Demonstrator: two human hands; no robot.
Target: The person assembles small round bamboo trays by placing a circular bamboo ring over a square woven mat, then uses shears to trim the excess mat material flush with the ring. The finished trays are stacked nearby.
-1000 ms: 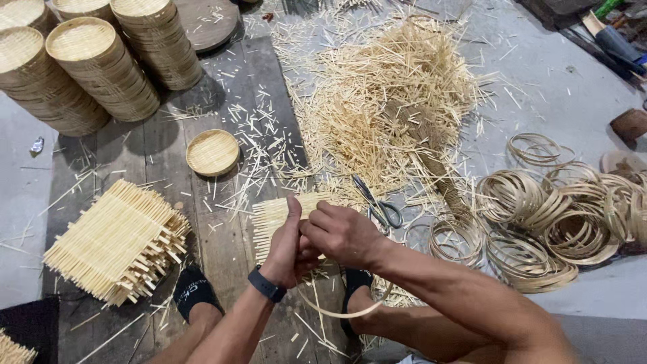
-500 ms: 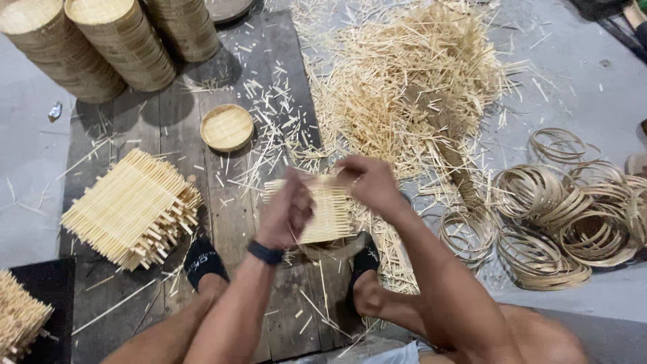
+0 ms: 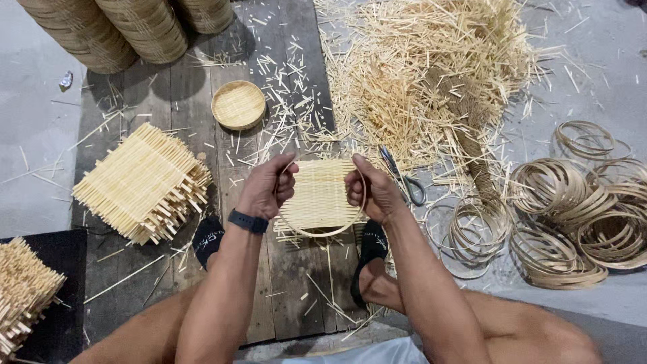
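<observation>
Left hand (image 3: 266,189) and right hand (image 3: 374,192) now grip a mat (image 3: 322,195) inside a ring (image 3: 323,232), lifted from 6 o'clock toward centre.

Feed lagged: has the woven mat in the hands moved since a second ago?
Yes. The woven mat has lifted off the boards, nearer the scissors, framed by a thin hoop.

My left hand (image 3: 266,189) and right hand (image 3: 374,192) cover both side edges of the woven mat (image 3: 320,195). The basket stacks (image 3: 135,30) run off the frame's top edge, the stick bundle (image 3: 20,293) off its left; my feet hide floorboards.
</observation>
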